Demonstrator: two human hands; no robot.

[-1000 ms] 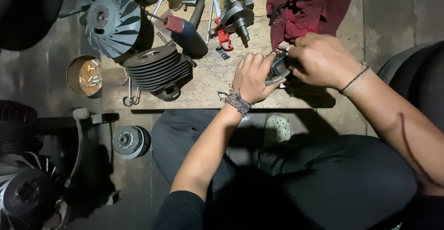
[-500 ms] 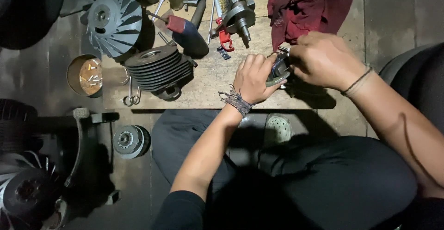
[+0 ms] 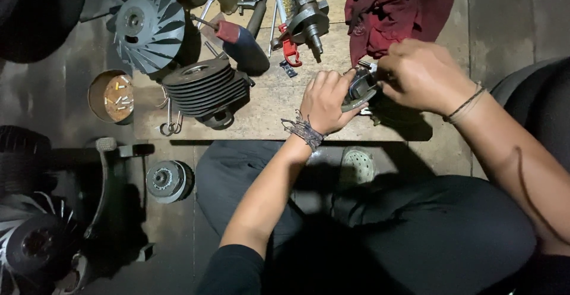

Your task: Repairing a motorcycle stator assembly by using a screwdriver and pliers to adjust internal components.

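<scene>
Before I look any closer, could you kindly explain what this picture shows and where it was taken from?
It comes from a camera worn on a person's head, looking down at their own two bare hands. The left hand and the right hand together hold a small dark metal part over a wooden board on the floor. On the board lie a finned engine cylinder, a crankshaft and a dark red rag. A grey fan wheel sits at the board's far left corner, and a round tin of small bits beside its left edge.
</scene>
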